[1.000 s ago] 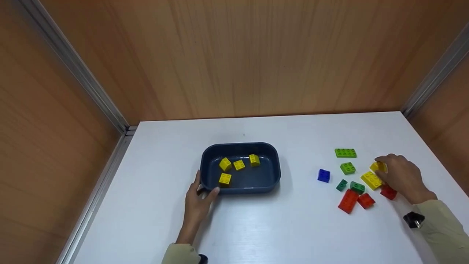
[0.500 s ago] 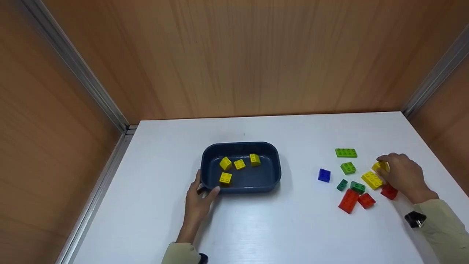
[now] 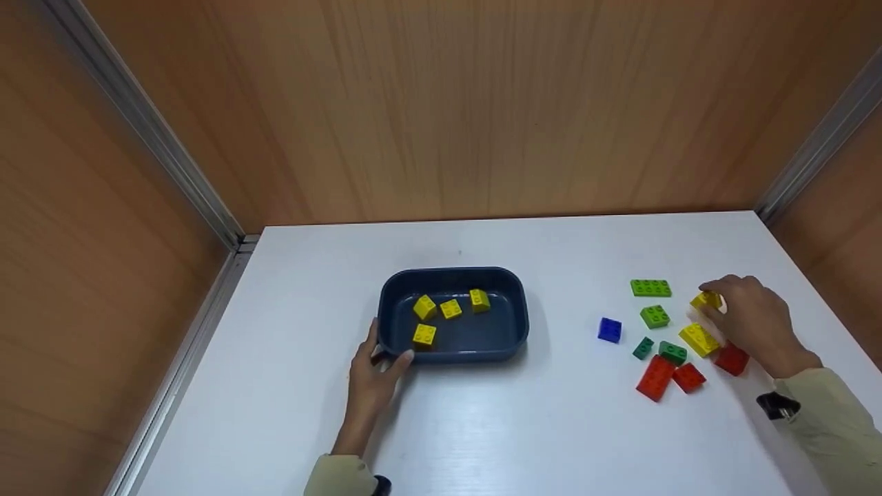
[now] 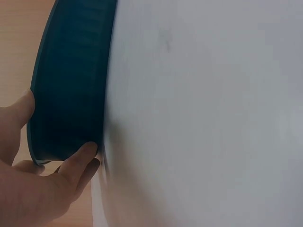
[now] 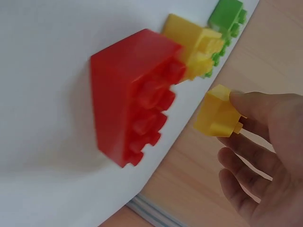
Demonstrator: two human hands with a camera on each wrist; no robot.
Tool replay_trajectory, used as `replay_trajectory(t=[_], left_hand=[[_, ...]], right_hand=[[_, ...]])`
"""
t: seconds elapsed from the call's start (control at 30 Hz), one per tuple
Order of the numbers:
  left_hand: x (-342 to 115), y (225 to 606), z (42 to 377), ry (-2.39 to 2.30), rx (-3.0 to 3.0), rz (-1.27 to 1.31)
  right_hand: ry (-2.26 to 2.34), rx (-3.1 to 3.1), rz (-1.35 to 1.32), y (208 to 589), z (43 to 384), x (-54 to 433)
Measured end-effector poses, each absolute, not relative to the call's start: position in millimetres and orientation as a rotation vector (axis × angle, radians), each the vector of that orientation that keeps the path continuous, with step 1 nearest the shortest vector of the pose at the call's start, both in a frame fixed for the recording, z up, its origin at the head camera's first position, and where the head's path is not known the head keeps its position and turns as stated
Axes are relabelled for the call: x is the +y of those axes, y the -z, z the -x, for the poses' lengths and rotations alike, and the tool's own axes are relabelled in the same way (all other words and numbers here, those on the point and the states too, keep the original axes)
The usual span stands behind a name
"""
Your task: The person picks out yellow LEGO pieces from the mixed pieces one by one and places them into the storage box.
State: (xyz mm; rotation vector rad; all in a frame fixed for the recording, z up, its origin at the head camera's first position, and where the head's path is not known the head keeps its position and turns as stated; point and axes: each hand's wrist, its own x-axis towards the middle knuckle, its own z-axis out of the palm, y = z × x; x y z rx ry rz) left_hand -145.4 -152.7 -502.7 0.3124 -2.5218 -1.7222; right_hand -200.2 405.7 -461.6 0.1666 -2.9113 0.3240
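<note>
At the near left corner of a dark blue plastic tub [image 3: 448, 357], my left hand [image 3: 371, 386] grips the wall; the left wrist view shows thumb and fingers around the tub's end [image 4: 71, 85]. Several small yellow bricks [image 3: 424, 335] lie inside it. On the right, my right hand [image 3: 754, 327] pinches a yellow toy brick [image 5: 215, 113] between thumb and fingers, held up off the table. Just below that hand lie a larger yellow brick [image 3: 699, 339] and a red brick [image 3: 732, 359], partly overlapped by the hand.
Left of my right hand lie light green bricks [image 3: 650, 288], a blue brick [image 3: 610, 330], dark green bricks [image 3: 672, 353] and more red bricks [image 3: 656, 378]. Wooden panels [image 3: 482, 110] enclose the white table [image 3: 496, 427] at the back and sides.
My right hand has lifted the yellow brick and shifted slightly up and left with it, away from the larger yellow brick. The left hand and tub stay in place.
</note>
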Motion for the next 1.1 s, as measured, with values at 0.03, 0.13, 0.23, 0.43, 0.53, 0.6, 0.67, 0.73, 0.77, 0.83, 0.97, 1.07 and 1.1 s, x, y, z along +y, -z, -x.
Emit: replay_trajectory(t=[0.03, 0.13, 0.23, 0.43, 0.53, 0.6, 0.67, 0.73, 0.77, 0.83, 0.97, 1.07, 1.1], left_hand=[[-152.7, 502.6, 145.3, 1.730, -2.520, -0.318], [-152.9, 503.1, 145.1, 1.746, -2.514, -0.320], [-153.2, 503.6, 145.1, 1.759, -2.514, -0.325], [-153.1, 503.2, 145.0, 1.745, -2.526, -0.337], [-152.6, 503.1, 145.2, 1.748, -2.526, -0.351], [-152.1, 502.7, 145.0, 1.747, -2.525, -0.350], [-151.8, 502.7, 145.0, 1.746, -2.527, -0.354], [-151.6, 502.5, 145.0, 1.740, -2.531, -0.356], [-151.5, 502.2, 144.9, 1.740, -2.531, -0.355], [-151.5, 502.2, 145.1, 1.741, -2.531, -0.362], [-151.7, 501.4, 145.0, 1.741, -2.528, -0.364], [-152.2, 502.0, 144.8, 1.739, -2.524, -0.344], [-152.3, 502.3, 144.8, 1.742, -2.523, -0.343]], right_hand=[[-0.319, -2.906, -0.173, 459.9, 200.6, 402.6], [-0.311, -2.879, -0.200, 455.2, 202.2, 393.1], [-0.292, -2.859, -0.238, 450.8, 204.6, 381.7], [-0.266, -2.825, -0.329, 441.6, 210.0, 357.1], [-0.271, -2.812, -0.377, 437.4, 212.4, 345.9], [-0.269, -2.820, -0.401, 435.2, 214.3, 338.7], [-0.277, -2.839, -0.408, 433.5, 215.9, 332.0], [-0.280, -2.855, -0.417, 432.5, 218.1, 325.6], [-0.276, -2.859, -0.425, 432.2, 219.2, 322.3], [-0.258, -2.855, -0.448, 431.6, 221.4, 316.6], [-0.229, -2.823, -0.504, 431.4, 225.2, 306.6], [-0.219, -2.809, -0.538, 431.2, 226.9, 300.4], [-0.216, -2.803, -0.549, 431.1, 227.3, 298.3]])
